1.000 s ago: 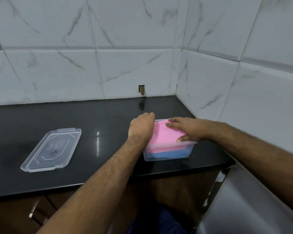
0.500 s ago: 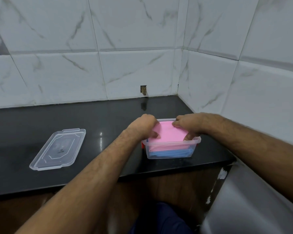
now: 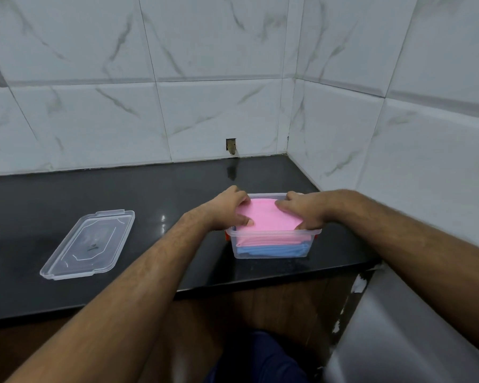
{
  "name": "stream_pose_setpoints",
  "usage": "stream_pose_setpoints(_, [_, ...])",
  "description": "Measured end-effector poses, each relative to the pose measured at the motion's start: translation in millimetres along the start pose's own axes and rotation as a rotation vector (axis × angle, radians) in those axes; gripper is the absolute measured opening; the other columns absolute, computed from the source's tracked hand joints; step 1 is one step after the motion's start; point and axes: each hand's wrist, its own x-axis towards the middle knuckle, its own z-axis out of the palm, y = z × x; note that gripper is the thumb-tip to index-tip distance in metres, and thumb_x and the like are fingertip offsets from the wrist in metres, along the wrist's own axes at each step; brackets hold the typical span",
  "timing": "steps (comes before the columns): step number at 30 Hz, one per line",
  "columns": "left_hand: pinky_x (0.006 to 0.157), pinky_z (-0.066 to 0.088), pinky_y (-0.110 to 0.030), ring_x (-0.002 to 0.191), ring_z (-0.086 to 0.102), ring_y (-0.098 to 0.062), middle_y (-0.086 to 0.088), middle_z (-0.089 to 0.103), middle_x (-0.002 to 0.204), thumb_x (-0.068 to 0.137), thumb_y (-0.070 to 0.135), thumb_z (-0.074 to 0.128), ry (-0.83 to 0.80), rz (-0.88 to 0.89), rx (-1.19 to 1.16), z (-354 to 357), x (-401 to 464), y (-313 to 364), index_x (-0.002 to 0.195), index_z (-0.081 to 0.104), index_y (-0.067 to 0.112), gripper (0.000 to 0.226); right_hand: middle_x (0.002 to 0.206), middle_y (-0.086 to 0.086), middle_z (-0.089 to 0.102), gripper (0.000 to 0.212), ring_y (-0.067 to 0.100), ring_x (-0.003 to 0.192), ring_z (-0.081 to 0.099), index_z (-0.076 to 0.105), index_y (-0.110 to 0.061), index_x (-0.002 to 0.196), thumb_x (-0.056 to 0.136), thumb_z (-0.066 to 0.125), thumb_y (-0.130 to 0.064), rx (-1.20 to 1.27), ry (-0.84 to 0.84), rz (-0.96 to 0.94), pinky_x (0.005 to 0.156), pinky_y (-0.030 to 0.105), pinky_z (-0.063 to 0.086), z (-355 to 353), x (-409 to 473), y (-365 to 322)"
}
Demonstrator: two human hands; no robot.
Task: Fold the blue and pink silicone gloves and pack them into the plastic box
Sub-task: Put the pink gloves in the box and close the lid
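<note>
A clear plastic box [image 3: 274, 254] stands near the front edge of the black counter. Folded blue gloves [image 3: 274, 250] lie at its bottom, seen through the wall. The folded pink gloves [image 3: 263, 217] lie on top, rising slightly above the rim. My left hand [image 3: 230, 208] presses on the pink stack's left side with curled fingers. At the right side, my right hand [image 3: 302, 211] pushes down on the same stack, thumb at the near right corner.
The box's clear lid [image 3: 90, 244] lies flat on the counter [image 3: 177, 194] to the left. Tiled walls close the back and right. A grey metal surface [image 3: 398, 341] sits at the lower right, below the counter's end.
Both hands went from lying flat on the pink gloves to curled fingers pressing their edges into the box. The view shifted slightly; the box stayed in place.
</note>
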Motion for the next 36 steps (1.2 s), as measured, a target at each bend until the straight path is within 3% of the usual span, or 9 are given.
stream_pose_setpoints(3, [0.107,0.041,-0.038,0.125,0.042,-0.023,-0.008,0.042,0.134,0.099,0.029,0.064,0.178,-0.026,0.163,9.9,2.0,2.2,0.133,0.052,0.009,0.041,0.145,0.010,0.035,0.083,0.021,0.110,0.049,0.015,-0.020,0.161,0.097,0.065,-0.035,0.086,0.020,-0.035,0.100,0.034,0.046,3.3,-3.7,4.0])
stream_pose_setpoints(7, [0.095,0.047,-0.042,0.120,0.042,-0.025,-0.008,0.047,0.127,0.099,0.038,0.063,0.365,-0.139,0.387,12.2,1.3,4.8,0.115,0.070,0.009,0.034,0.147,0.009,0.034,0.084,0.025,0.119,0.053,0.015,-0.022,0.162,0.096,0.065,-0.037,0.080,0.038,-0.044,0.105,0.038,0.047,4.9,-3.5,4.6])
stream_pose_setpoints(11, [0.100,0.045,-0.047,0.127,0.041,-0.027,-0.009,0.047,0.132,0.097,0.044,0.062,0.268,-0.353,0.202,18.8,2.1,15.0,0.125,0.063,0.012,0.042,0.147,0.006,0.038,0.082,0.023,0.122,0.051,0.017,-0.025,0.162,0.097,0.065,-0.039,0.105,0.053,-0.058,0.105,0.034,0.045,4.9,-5.4,8.6])
stream_pose_setpoints(17, [0.099,0.046,-0.049,0.131,0.034,-0.029,-0.013,0.037,0.139,0.093,0.008,0.051,0.172,-0.557,0.031,33.5,9.7,38.9,0.134,0.052,0.012,0.041,0.151,0.005,0.041,0.078,0.022,0.130,0.048,0.020,-0.025,0.162,0.098,0.063,-0.039,0.139,0.116,-0.046,0.108,0.031,0.038,16.7,-8.8,11.9])
stream_pose_setpoints(25, [0.097,0.050,-0.037,0.125,0.034,-0.028,-0.014,0.030,0.139,0.093,0.005,0.052,0.182,-0.545,0.060,31.0,8.3,40.0,0.128,0.057,0.010,0.035,0.144,0.008,0.044,0.078,0.024,0.124,0.050,0.024,-0.025,0.161,0.096,0.066,-0.032,0.142,0.132,-0.016,0.106,0.035,0.043,19.9,-2.9,6.5])
stream_pose_setpoints(30, [0.080,0.048,-0.029,0.121,0.035,-0.027,-0.016,0.026,0.142,0.095,-0.002,0.048,0.281,-0.498,0.172,30.0,-0.9,44.4,0.121,0.062,0.005,0.030,0.155,0.006,0.037,0.080,0.025,0.137,0.044,0.018,-0.026,0.163,0.098,0.065,-0.032,0.166,0.111,0.006,0.113,0.035,0.037,19.3,-2.7,5.7])
stream_pose_setpoints(33, [0.071,0.048,-0.030,0.122,0.035,-0.026,-0.014,0.023,0.144,0.095,-0.007,0.048,0.343,-0.462,0.202,28.6,-5.5,46.9,0.119,0.063,0.003,0.030,0.162,0.003,0.033,0.079,0.025,0.144,0.037,0.018,-0.028,0.163,0.098,0.064,-0.032,0.214,0.101,-0.002,0.119,0.037,0.031,20.9,-3.7,6.8])
stream_pose_setpoints(36, [0.076,0.053,-0.033,0.122,0.036,-0.026,-0.014,0.026,0.142,0.096,0.001,0.053,0.338,-0.473,0.181,27.4,-8.5,45.7,0.116,0.064,0.003,0.022,0.164,0.000,0.031,0.076,0.025,0.145,0.036,0.018,-0.034,0.162,0.100,0.062,-0.034,0.272,0.076,0.013,0.121,0.040,0.030,23.2,-3.6,7.0])
